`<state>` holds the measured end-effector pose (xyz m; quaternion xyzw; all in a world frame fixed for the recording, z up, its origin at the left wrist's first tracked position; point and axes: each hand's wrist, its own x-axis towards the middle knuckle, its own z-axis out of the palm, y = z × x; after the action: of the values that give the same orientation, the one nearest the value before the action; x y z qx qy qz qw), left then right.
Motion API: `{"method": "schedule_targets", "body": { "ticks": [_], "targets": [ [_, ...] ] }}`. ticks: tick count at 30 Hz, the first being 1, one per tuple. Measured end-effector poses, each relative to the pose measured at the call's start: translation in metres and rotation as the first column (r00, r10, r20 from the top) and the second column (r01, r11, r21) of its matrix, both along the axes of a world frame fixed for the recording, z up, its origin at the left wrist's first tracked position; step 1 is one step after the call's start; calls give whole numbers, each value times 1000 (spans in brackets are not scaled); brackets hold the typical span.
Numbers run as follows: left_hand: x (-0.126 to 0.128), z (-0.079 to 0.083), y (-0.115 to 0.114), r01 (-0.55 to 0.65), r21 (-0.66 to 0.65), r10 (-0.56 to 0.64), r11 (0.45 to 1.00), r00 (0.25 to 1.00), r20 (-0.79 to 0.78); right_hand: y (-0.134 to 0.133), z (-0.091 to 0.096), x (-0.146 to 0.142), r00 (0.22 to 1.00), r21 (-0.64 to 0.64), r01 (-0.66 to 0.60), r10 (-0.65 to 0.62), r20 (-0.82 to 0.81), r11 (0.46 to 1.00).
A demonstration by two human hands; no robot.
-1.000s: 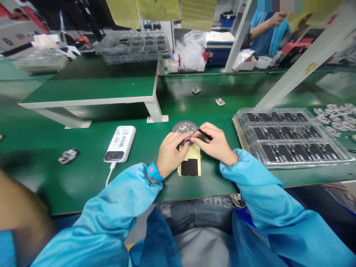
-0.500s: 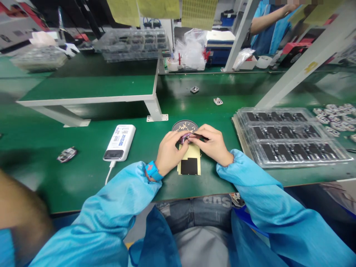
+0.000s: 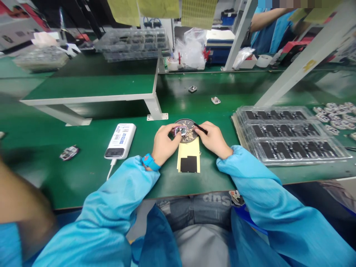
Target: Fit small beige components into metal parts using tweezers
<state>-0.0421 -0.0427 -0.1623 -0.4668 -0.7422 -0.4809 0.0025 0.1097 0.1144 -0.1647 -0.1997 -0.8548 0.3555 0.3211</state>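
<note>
Pinched in my left hand is a small open device casing with a purple rim and electronics inside, perhaps a watch housing. It is over the left part of a round dark dish scattered with tiny beige pieces. My right hand is closed around black tweezers, whose tip is over the dish's right side, apart from the casing. Whether the tip grips a piece is too small to tell. Just in front of the dish lies a yellow sheet bearing a black patch.
A white power bank with a cable lies left, beside another casing. On the right are clear trays of black parts and a cluster of casings. A raised green shelf stands back left. A person's arm is at far left.
My hands have moved apart. The casing has shifted left and tilted so its inside shows, and the tweezers have gone from the casing to over the dish.
</note>
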Motion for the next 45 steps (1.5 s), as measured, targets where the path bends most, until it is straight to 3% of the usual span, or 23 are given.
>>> {"method": "schedule_targets", "body": {
  "ticks": [8,17,25,33,38,42,45],
  "targets": [
    [-11,-7,6,-10,8,9,1000,992,129,7,0,3,996,7,81,-81,37,997],
    [-12,-9,9,33,100,-70,994,921,384,0,-6,2,979,-88,43,-25,202,995],
    [-5,-10,9,30,131,-85,991,897,434,-4,1,1,961,-28,31,-22,276,999],
    [8,5,2,24,134,-76,991,914,399,2,9,5,977,-10,56,-53,208,998],
    [1,-3,4,82,75,-105,994,921,375,10,7,7,971,-17,72,-66,228,997],
    [-15,-12,8,43,-25,-37,999,980,195,9,5,4,974,-50,86,-74,213,995],
    [-31,-8,15,53,-78,-49,996,997,53,8,4,2,976,-68,104,-89,198,992]
  ]
}}
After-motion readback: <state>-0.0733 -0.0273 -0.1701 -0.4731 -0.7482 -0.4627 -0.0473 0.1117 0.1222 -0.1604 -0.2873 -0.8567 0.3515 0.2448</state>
